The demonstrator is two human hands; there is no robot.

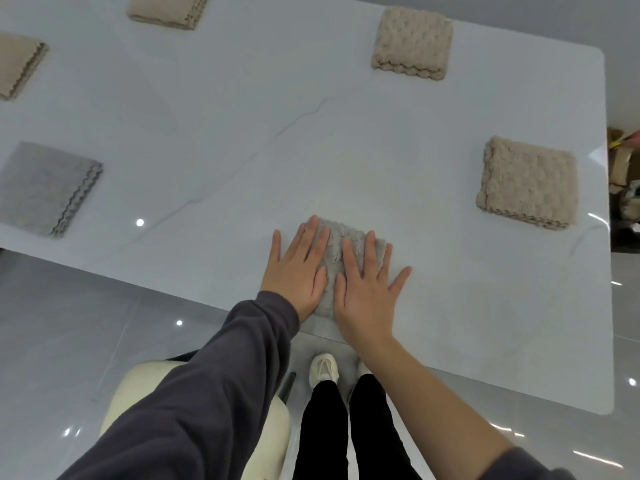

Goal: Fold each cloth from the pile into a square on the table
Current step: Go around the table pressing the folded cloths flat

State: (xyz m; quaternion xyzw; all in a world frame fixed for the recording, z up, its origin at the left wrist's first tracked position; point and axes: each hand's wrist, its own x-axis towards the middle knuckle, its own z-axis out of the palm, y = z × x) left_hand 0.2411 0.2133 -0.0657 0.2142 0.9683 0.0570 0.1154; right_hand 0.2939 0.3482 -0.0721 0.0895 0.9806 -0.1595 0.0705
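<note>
A folded grey cloth (337, 252) lies as a small square near the front edge of the white table (242, 143). My left hand (298, 270) lies flat on the cloth's left half, fingers straight. My right hand (367, 289) lies flat on its right half, fingers spread, the little finger on the table. Much of the cloth is hidden under both palms.
Folded squares lie spread around the table: beige ones at the far right (412, 43), the right (528, 183), the top (168, 10) and the far left (19, 64), and a grey one at the left (48, 188). A cream chair (138, 393) stands below my left arm.
</note>
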